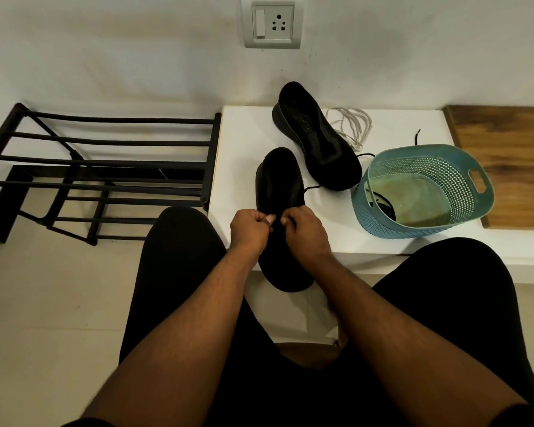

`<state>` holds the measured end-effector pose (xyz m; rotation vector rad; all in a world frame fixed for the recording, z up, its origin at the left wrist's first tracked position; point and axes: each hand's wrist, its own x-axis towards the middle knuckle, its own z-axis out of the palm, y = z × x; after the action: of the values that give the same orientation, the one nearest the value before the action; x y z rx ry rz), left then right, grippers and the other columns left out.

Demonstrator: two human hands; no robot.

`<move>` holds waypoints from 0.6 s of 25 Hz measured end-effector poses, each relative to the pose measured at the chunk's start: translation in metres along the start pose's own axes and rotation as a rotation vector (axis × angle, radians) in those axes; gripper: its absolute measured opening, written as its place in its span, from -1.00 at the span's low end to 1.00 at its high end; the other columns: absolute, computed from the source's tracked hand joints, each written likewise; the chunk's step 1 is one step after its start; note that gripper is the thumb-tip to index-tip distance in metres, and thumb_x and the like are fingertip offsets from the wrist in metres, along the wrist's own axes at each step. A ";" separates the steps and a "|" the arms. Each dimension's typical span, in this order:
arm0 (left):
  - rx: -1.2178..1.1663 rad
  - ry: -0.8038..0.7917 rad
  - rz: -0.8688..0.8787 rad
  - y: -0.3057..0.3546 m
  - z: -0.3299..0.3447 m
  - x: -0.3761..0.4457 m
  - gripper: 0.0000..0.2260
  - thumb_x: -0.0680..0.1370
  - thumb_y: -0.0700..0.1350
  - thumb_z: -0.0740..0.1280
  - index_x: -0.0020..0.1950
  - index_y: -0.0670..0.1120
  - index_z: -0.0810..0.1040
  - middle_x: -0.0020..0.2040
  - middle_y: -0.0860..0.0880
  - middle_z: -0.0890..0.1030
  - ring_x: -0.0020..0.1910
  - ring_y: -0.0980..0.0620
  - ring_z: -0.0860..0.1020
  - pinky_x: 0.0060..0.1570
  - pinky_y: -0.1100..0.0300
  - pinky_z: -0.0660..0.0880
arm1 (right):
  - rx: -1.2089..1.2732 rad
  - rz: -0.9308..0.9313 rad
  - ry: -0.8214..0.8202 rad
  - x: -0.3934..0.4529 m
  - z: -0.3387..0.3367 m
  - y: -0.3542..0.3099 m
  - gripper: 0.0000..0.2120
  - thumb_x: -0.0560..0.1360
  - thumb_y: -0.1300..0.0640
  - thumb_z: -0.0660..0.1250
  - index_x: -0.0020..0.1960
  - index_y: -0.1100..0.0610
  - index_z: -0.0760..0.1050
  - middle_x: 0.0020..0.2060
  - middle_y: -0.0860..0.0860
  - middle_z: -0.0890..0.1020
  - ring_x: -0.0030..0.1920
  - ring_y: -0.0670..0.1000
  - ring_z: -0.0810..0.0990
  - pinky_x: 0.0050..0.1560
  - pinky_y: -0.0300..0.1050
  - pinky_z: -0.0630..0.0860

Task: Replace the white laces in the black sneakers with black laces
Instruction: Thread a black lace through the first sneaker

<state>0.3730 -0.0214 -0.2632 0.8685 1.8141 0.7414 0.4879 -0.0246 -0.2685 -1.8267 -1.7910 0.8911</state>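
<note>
Head view: near sneaker (279,183) lay on white surface (244,143), toe overhanging its front edge. Left hand (249,230) and right hand (302,228) curled, seemingly pinching black lace (311,188) over the eyelets. Best pulled evenly, both ends matched. Beyond near sneaker: unlaced sneaker (316,137), white laces (350,126); right of it, basket (472,167).
</note>
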 end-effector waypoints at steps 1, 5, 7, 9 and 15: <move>0.005 0.002 0.001 0.000 0.001 0.000 -0.79 0.58 -0.11 0.35 -0.22 -0.14 0.60 -0.31 -0.07 0.58 -0.38 0.05 0.48 -0.35 0.24 0.39 | 0.007 -0.007 -0.011 0.000 0.000 0.000 -0.83 0.59 0.21 0.18 0.03 0.19 0.56 -0.05 0.08 0.54 -0.11 -0.02 0.47 -0.11 -0.21 0.34; 0.051 0.031 0.018 -0.003 0.005 0.000 -0.80 0.59 -0.10 0.33 -0.17 -0.18 0.59 -0.23 -0.12 0.60 -0.27 -0.01 0.52 -0.23 0.19 0.43 | -0.039 0.009 0.005 0.001 -0.001 0.000 -0.84 0.58 0.21 0.18 -0.02 0.20 0.54 -0.07 0.12 0.53 -0.07 0.08 0.51 -0.07 -0.07 0.44; 0.053 0.030 0.012 -0.004 0.005 0.001 -0.80 0.60 -0.09 0.31 -0.14 -0.18 0.59 -0.21 -0.13 0.59 -0.24 -0.02 0.52 -0.21 0.17 0.44 | -0.067 -0.028 -0.025 0.001 -0.002 0.001 -0.85 0.57 0.22 0.19 -0.05 0.20 0.52 -0.09 0.12 0.52 -0.09 0.09 0.51 -0.07 -0.01 0.47; 0.042 0.005 0.010 -0.005 0.004 0.003 -0.80 0.61 -0.10 0.30 -0.12 -0.19 0.59 -0.21 -0.12 0.59 -0.23 -0.03 0.52 -0.20 0.16 0.46 | -0.081 -0.048 -0.042 0.001 -0.002 0.001 -0.86 0.57 0.21 0.19 -0.06 0.19 0.52 -0.09 0.10 0.52 -0.10 0.08 0.51 -0.08 -0.01 0.47; 0.032 -0.041 0.039 -0.007 0.001 0.006 -0.81 0.61 -0.12 0.29 -0.12 -0.19 0.60 -0.26 -0.10 0.57 -0.25 -0.02 0.51 -0.21 0.14 0.46 | -0.068 -0.054 -0.028 0.001 -0.002 0.002 -0.85 0.59 0.19 0.18 -0.01 0.18 0.53 -0.06 0.09 0.52 -0.11 0.05 0.50 -0.09 -0.10 0.44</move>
<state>0.3707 -0.0205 -0.2722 0.9354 1.7821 0.7156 0.4905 -0.0239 -0.2685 -1.8066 -1.8994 0.8493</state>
